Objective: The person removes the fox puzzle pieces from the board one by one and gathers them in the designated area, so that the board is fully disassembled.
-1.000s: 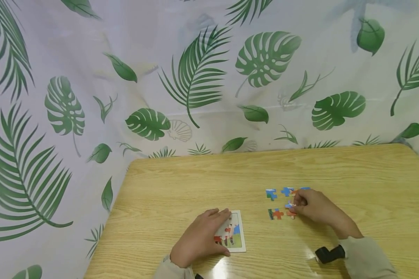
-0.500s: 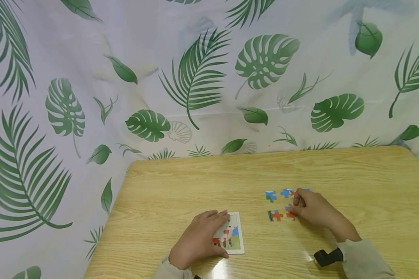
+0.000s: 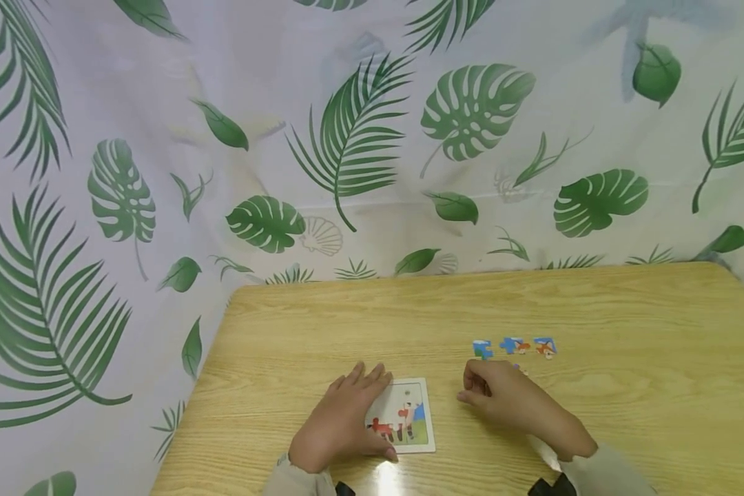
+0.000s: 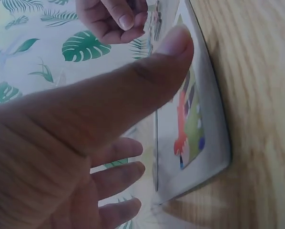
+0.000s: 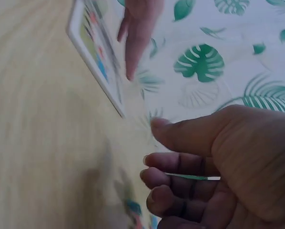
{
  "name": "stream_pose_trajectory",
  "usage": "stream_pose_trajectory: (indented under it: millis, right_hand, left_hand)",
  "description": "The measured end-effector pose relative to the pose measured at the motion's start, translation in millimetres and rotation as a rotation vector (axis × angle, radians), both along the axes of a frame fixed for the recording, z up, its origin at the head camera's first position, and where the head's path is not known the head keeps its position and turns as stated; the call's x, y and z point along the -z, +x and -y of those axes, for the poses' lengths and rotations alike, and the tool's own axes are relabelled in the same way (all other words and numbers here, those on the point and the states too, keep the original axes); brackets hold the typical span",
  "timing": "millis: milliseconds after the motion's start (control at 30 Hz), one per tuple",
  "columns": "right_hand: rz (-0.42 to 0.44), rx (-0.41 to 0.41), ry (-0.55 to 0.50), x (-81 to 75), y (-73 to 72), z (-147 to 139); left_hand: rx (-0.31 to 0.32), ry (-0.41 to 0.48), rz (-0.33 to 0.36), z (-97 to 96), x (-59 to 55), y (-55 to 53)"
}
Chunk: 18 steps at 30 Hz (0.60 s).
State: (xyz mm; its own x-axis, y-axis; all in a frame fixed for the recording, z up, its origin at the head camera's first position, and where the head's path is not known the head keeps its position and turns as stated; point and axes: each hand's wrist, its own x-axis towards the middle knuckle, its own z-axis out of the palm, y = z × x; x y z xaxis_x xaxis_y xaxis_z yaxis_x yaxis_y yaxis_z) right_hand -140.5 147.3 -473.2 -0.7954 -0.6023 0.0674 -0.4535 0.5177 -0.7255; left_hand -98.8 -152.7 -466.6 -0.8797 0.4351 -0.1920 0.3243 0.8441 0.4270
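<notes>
My left hand [image 3: 341,420] lies with spread fingers over the left side of a small white-framed jigsaw board [image 3: 430,430]. Its thumb [image 4: 133,78] reaches across the near side of that board in the left wrist view; the picture is partly filled with red figures and green ground. To the right, my right hand [image 3: 517,396] hovers between the board and the loose jigsaw pieces, fingers loosely curled. In the right wrist view no piece shows between its thumb [image 5: 180,136] and fingertips. Loose pieces below the back row are mostly hidden by this hand.
Behind my right hand lie a blue-green jigsaw piece [image 3: 481,348], a blue-orange piece [image 3: 516,345] and a fox-like orange piece [image 3: 545,347]. The wood-grain table [image 3: 322,317] ends at a leaf-print cloth [image 3: 372,227] hung behind and at the left.
My right hand has moved left and nearer from the loose pieces towards the board, uncovering the back row. My left hand's fingers have spread and shifted slightly left, showing more of the picture.
</notes>
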Motion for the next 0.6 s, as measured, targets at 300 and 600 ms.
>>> stream_pose_trajectory:
  millis: [300, 600]
  right_hand:
    - [-0.152, -0.077, -0.031, 4.0, 12.7, 35]
    - [-0.124, -0.180, 0.082, 5.5, 12.9, 56]
  left_hand:
    - [0.070, 0.022, -0.078, -8.5, 4.3, -0.7]
    - [0.092, -0.016, -0.127, -14.2, 9.1, 3.3]
